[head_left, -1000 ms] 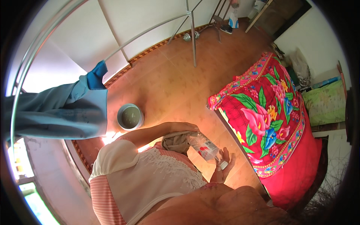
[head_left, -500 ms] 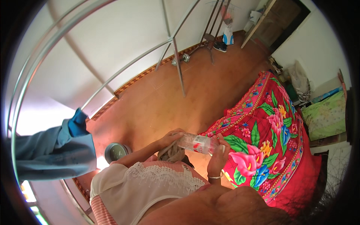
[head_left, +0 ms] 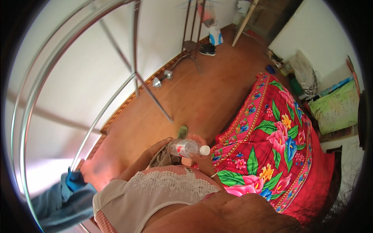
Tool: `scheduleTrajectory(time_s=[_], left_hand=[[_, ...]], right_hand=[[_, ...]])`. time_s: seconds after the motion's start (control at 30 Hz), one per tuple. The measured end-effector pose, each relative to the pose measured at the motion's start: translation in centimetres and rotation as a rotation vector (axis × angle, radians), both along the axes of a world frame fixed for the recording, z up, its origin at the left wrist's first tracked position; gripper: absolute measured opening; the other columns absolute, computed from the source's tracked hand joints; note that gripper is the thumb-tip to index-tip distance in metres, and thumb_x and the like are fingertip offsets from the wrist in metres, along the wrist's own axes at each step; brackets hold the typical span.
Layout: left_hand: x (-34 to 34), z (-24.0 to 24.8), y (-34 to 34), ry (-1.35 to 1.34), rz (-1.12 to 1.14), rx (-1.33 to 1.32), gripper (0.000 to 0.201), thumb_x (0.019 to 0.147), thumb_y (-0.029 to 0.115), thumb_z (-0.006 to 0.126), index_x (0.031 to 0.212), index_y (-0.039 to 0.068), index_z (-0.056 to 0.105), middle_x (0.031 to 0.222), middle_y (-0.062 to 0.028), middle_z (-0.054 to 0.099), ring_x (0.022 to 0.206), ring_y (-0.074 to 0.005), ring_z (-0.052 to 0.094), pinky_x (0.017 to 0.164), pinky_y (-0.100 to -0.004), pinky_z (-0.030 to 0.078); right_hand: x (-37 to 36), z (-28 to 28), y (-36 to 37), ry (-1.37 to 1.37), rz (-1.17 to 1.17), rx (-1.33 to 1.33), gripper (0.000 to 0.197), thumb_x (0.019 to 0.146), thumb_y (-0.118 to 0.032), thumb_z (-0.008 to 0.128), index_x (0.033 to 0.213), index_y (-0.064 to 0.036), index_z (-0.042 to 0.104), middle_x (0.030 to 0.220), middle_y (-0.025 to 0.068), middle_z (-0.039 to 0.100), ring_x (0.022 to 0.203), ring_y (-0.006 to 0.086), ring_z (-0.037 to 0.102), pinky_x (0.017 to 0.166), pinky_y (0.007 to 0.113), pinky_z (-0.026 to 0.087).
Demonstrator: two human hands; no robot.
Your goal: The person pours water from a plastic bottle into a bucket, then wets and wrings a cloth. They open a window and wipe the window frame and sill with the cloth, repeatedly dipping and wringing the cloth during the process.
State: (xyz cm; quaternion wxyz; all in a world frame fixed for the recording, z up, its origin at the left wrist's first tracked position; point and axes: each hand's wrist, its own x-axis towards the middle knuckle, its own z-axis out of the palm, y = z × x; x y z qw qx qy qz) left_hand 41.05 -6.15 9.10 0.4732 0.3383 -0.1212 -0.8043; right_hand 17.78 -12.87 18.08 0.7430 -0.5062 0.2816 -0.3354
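A clear plastic bottle (head_left: 186,148) with a white cap and a red-marked label lies on its side in front of my body, its cap pointing right. My right hand (head_left: 201,161) is closed around the bottle near its capped end. My left hand (head_left: 158,146) is closed on a greyish-brown cloth (head_left: 160,158) at the bottle's base end. Some of the left fingers are hidden behind the cloth and bottle.
A bed with a red flowered cover (head_left: 268,147) stands to the right. A metal frame (head_left: 87,139) rises at the left, with a blue garment (head_left: 64,200) hanging low on it. A dumbbell (head_left: 162,79) and black shoe (head_left: 207,49) lie by the far wall. My green shoe (head_left: 182,132) shows ahead.
The bottle has turned so its white cap shows at the right, and my right hand has shifted along it. The view has moved; my shoe now shows and the bucket is out of sight.
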Motion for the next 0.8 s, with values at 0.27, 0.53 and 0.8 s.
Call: scheduleTrajectory(time_s=[0.27, 0.53, 0.8], left_hand=[[4.9, 1.1, -21.0, -0.005, 0.002, -0.017, 0.045, 0.1, 0.036, 0.048, 0.131, 0.004, 0.047, 0.122, -0.0145, 0.059, 0.109, -0.0245, 0.06, 0.097, -0.039, 0.049], [7.2, -0.9, -37.4, -0.234, -0.219, -0.021, 0.059, 0.097, 0.045, 0.054, 0.139, 0.006, 0.043, 0.127, -0.0114, 0.056, 0.119, -0.0222, 0.053, 0.101, -0.0354, 0.044], [10.4, -2.7, -49.9, -0.315, -0.034, 0.14, 0.056, 0.096, 0.039, 0.057, 0.137, 0.004, 0.042, 0.114, -0.02, 0.063, 0.098, -0.0267, 0.065, 0.084, -0.0363, 0.054]], right_hand=[[4.7, 0.9, -19.2, 0.129, -0.034, -0.113, 0.056, 0.08, -0.003, 0.066, 0.132, -0.0039, 0.046, 0.132, 0.01, 0.053, 0.122, 0.0188, 0.05, 0.101, 0.034, 0.043], [7.3, -1.2, -32.5, 0.266, -0.372, 0.011, 0.051, 0.083, -0.011, 0.073, 0.128, -0.0019, 0.051, 0.112, 0.0061, 0.063, 0.103, 0.013, 0.058, 0.089, 0.029, 0.048], [8.6, -5.8, -49.1, 0.231, -0.352, 0.0, 0.047, 0.08, -0.004, 0.072, 0.123, -0.0004, 0.053, 0.105, 0.0049, 0.061, 0.097, 0.0125, 0.059, 0.083, 0.027, 0.05]])
